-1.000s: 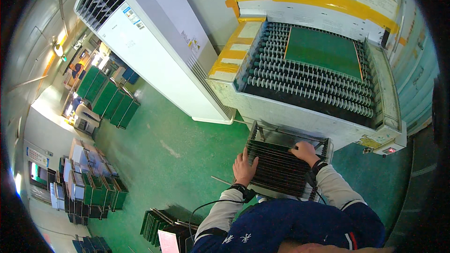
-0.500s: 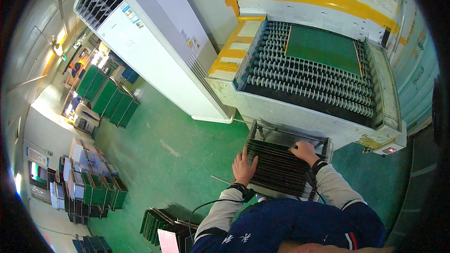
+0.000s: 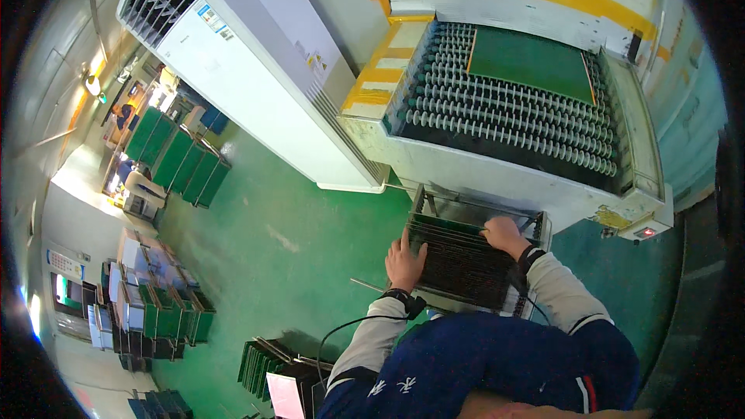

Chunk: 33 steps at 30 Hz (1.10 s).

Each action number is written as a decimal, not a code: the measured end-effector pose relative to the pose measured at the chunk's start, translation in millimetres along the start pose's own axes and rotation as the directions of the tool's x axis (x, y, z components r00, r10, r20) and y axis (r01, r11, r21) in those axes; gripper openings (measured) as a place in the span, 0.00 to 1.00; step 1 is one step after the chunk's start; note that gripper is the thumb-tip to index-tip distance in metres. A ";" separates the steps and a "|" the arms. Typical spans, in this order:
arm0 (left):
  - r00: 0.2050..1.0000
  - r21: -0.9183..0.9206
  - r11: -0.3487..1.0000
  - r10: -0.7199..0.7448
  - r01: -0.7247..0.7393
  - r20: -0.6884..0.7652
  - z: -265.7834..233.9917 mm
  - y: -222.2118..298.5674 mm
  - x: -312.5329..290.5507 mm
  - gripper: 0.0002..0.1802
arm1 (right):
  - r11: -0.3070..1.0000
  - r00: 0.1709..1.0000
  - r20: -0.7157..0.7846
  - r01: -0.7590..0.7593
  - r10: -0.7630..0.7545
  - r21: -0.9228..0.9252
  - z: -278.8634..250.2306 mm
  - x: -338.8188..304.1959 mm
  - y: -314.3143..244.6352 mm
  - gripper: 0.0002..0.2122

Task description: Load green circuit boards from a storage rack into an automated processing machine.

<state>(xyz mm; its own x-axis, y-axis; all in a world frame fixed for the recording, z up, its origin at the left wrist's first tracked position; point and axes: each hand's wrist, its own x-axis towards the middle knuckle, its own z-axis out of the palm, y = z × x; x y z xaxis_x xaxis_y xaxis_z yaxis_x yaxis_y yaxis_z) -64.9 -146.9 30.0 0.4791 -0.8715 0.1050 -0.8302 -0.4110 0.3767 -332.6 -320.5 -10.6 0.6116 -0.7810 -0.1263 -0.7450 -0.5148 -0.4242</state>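
A metal rack point(image 3: 419, 200) filled with thin dark panels point(image 3: 462, 268) standing on edge is in front of me, below the machine. My left hand point(image 3: 405, 262) lies along the left side of the panels, fingers stretched out and apart. My right hand point(image 3: 504, 236) is at the far right of the stack, fingers curled in at the panel edges. What its fingertips hold is hidden. At the far end of the stack a strip of a panel's green face point(image 3: 446, 224) shows. A flat green panel point(image 3: 531, 66) rests on the machine's rollers point(image 3: 504, 128), apart from both hands.
The roller machine point(image 3: 497, 174) stands just beyond the rack. A tall white air conditioner point(image 3: 256, 85) is at the left. Racks of panels point(image 3: 167, 310) stand on the green floor point(image 3: 272, 264) further left, another point(image 3: 264, 368) near my left elbow. A black cable point(image 3: 349, 334) runs from my left wrist.
The view has shifted slightly, so the machine and rack sit higher in the picture. At the far end of the stack, more of a green panel face shows. Both hands remain at the rack.
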 end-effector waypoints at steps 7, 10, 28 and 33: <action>1.000 -0.019 1.000 0.010 -0.010 -0.005 1.3 -3.5 -0.2 0.41 | 0.977 0.964 -0.176 0.178 -0.197 -0.117 -116.8 -20.7 -44.0 0.14; 1.000 -0.036 0.999 0.006 -0.006 0.000 -2.3 -3.9 -1.7 0.42 | 0.946 0.899 -0.340 0.194 -0.277 -0.258 -192.6 -44.0 -49.0 0.14; 1.000 0.024 1.000 -0.008 0.008 0.009 4.3 -5.9 2.1 0.42 | -0.264 0.806 -0.071 0.274 0.587 0.925 -171.2 -58.0 9.0 0.06; 0.999 0.013 1.000 -0.012 0.011 0.044 7.0 -7.6 2.3 0.43 | -0.452 0.800 0.110 0.214 0.590 0.866 -126.9 -34.2 -3.6 0.07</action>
<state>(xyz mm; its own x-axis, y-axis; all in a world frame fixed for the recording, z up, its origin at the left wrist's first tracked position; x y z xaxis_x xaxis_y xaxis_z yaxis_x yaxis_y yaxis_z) -59.5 -147.7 21.0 0.4758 -0.8775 0.0598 -0.8284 -0.4242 0.3659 -384.6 -336.8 109.1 0.0791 -0.8897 -0.4497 0.6982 0.3714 -0.6120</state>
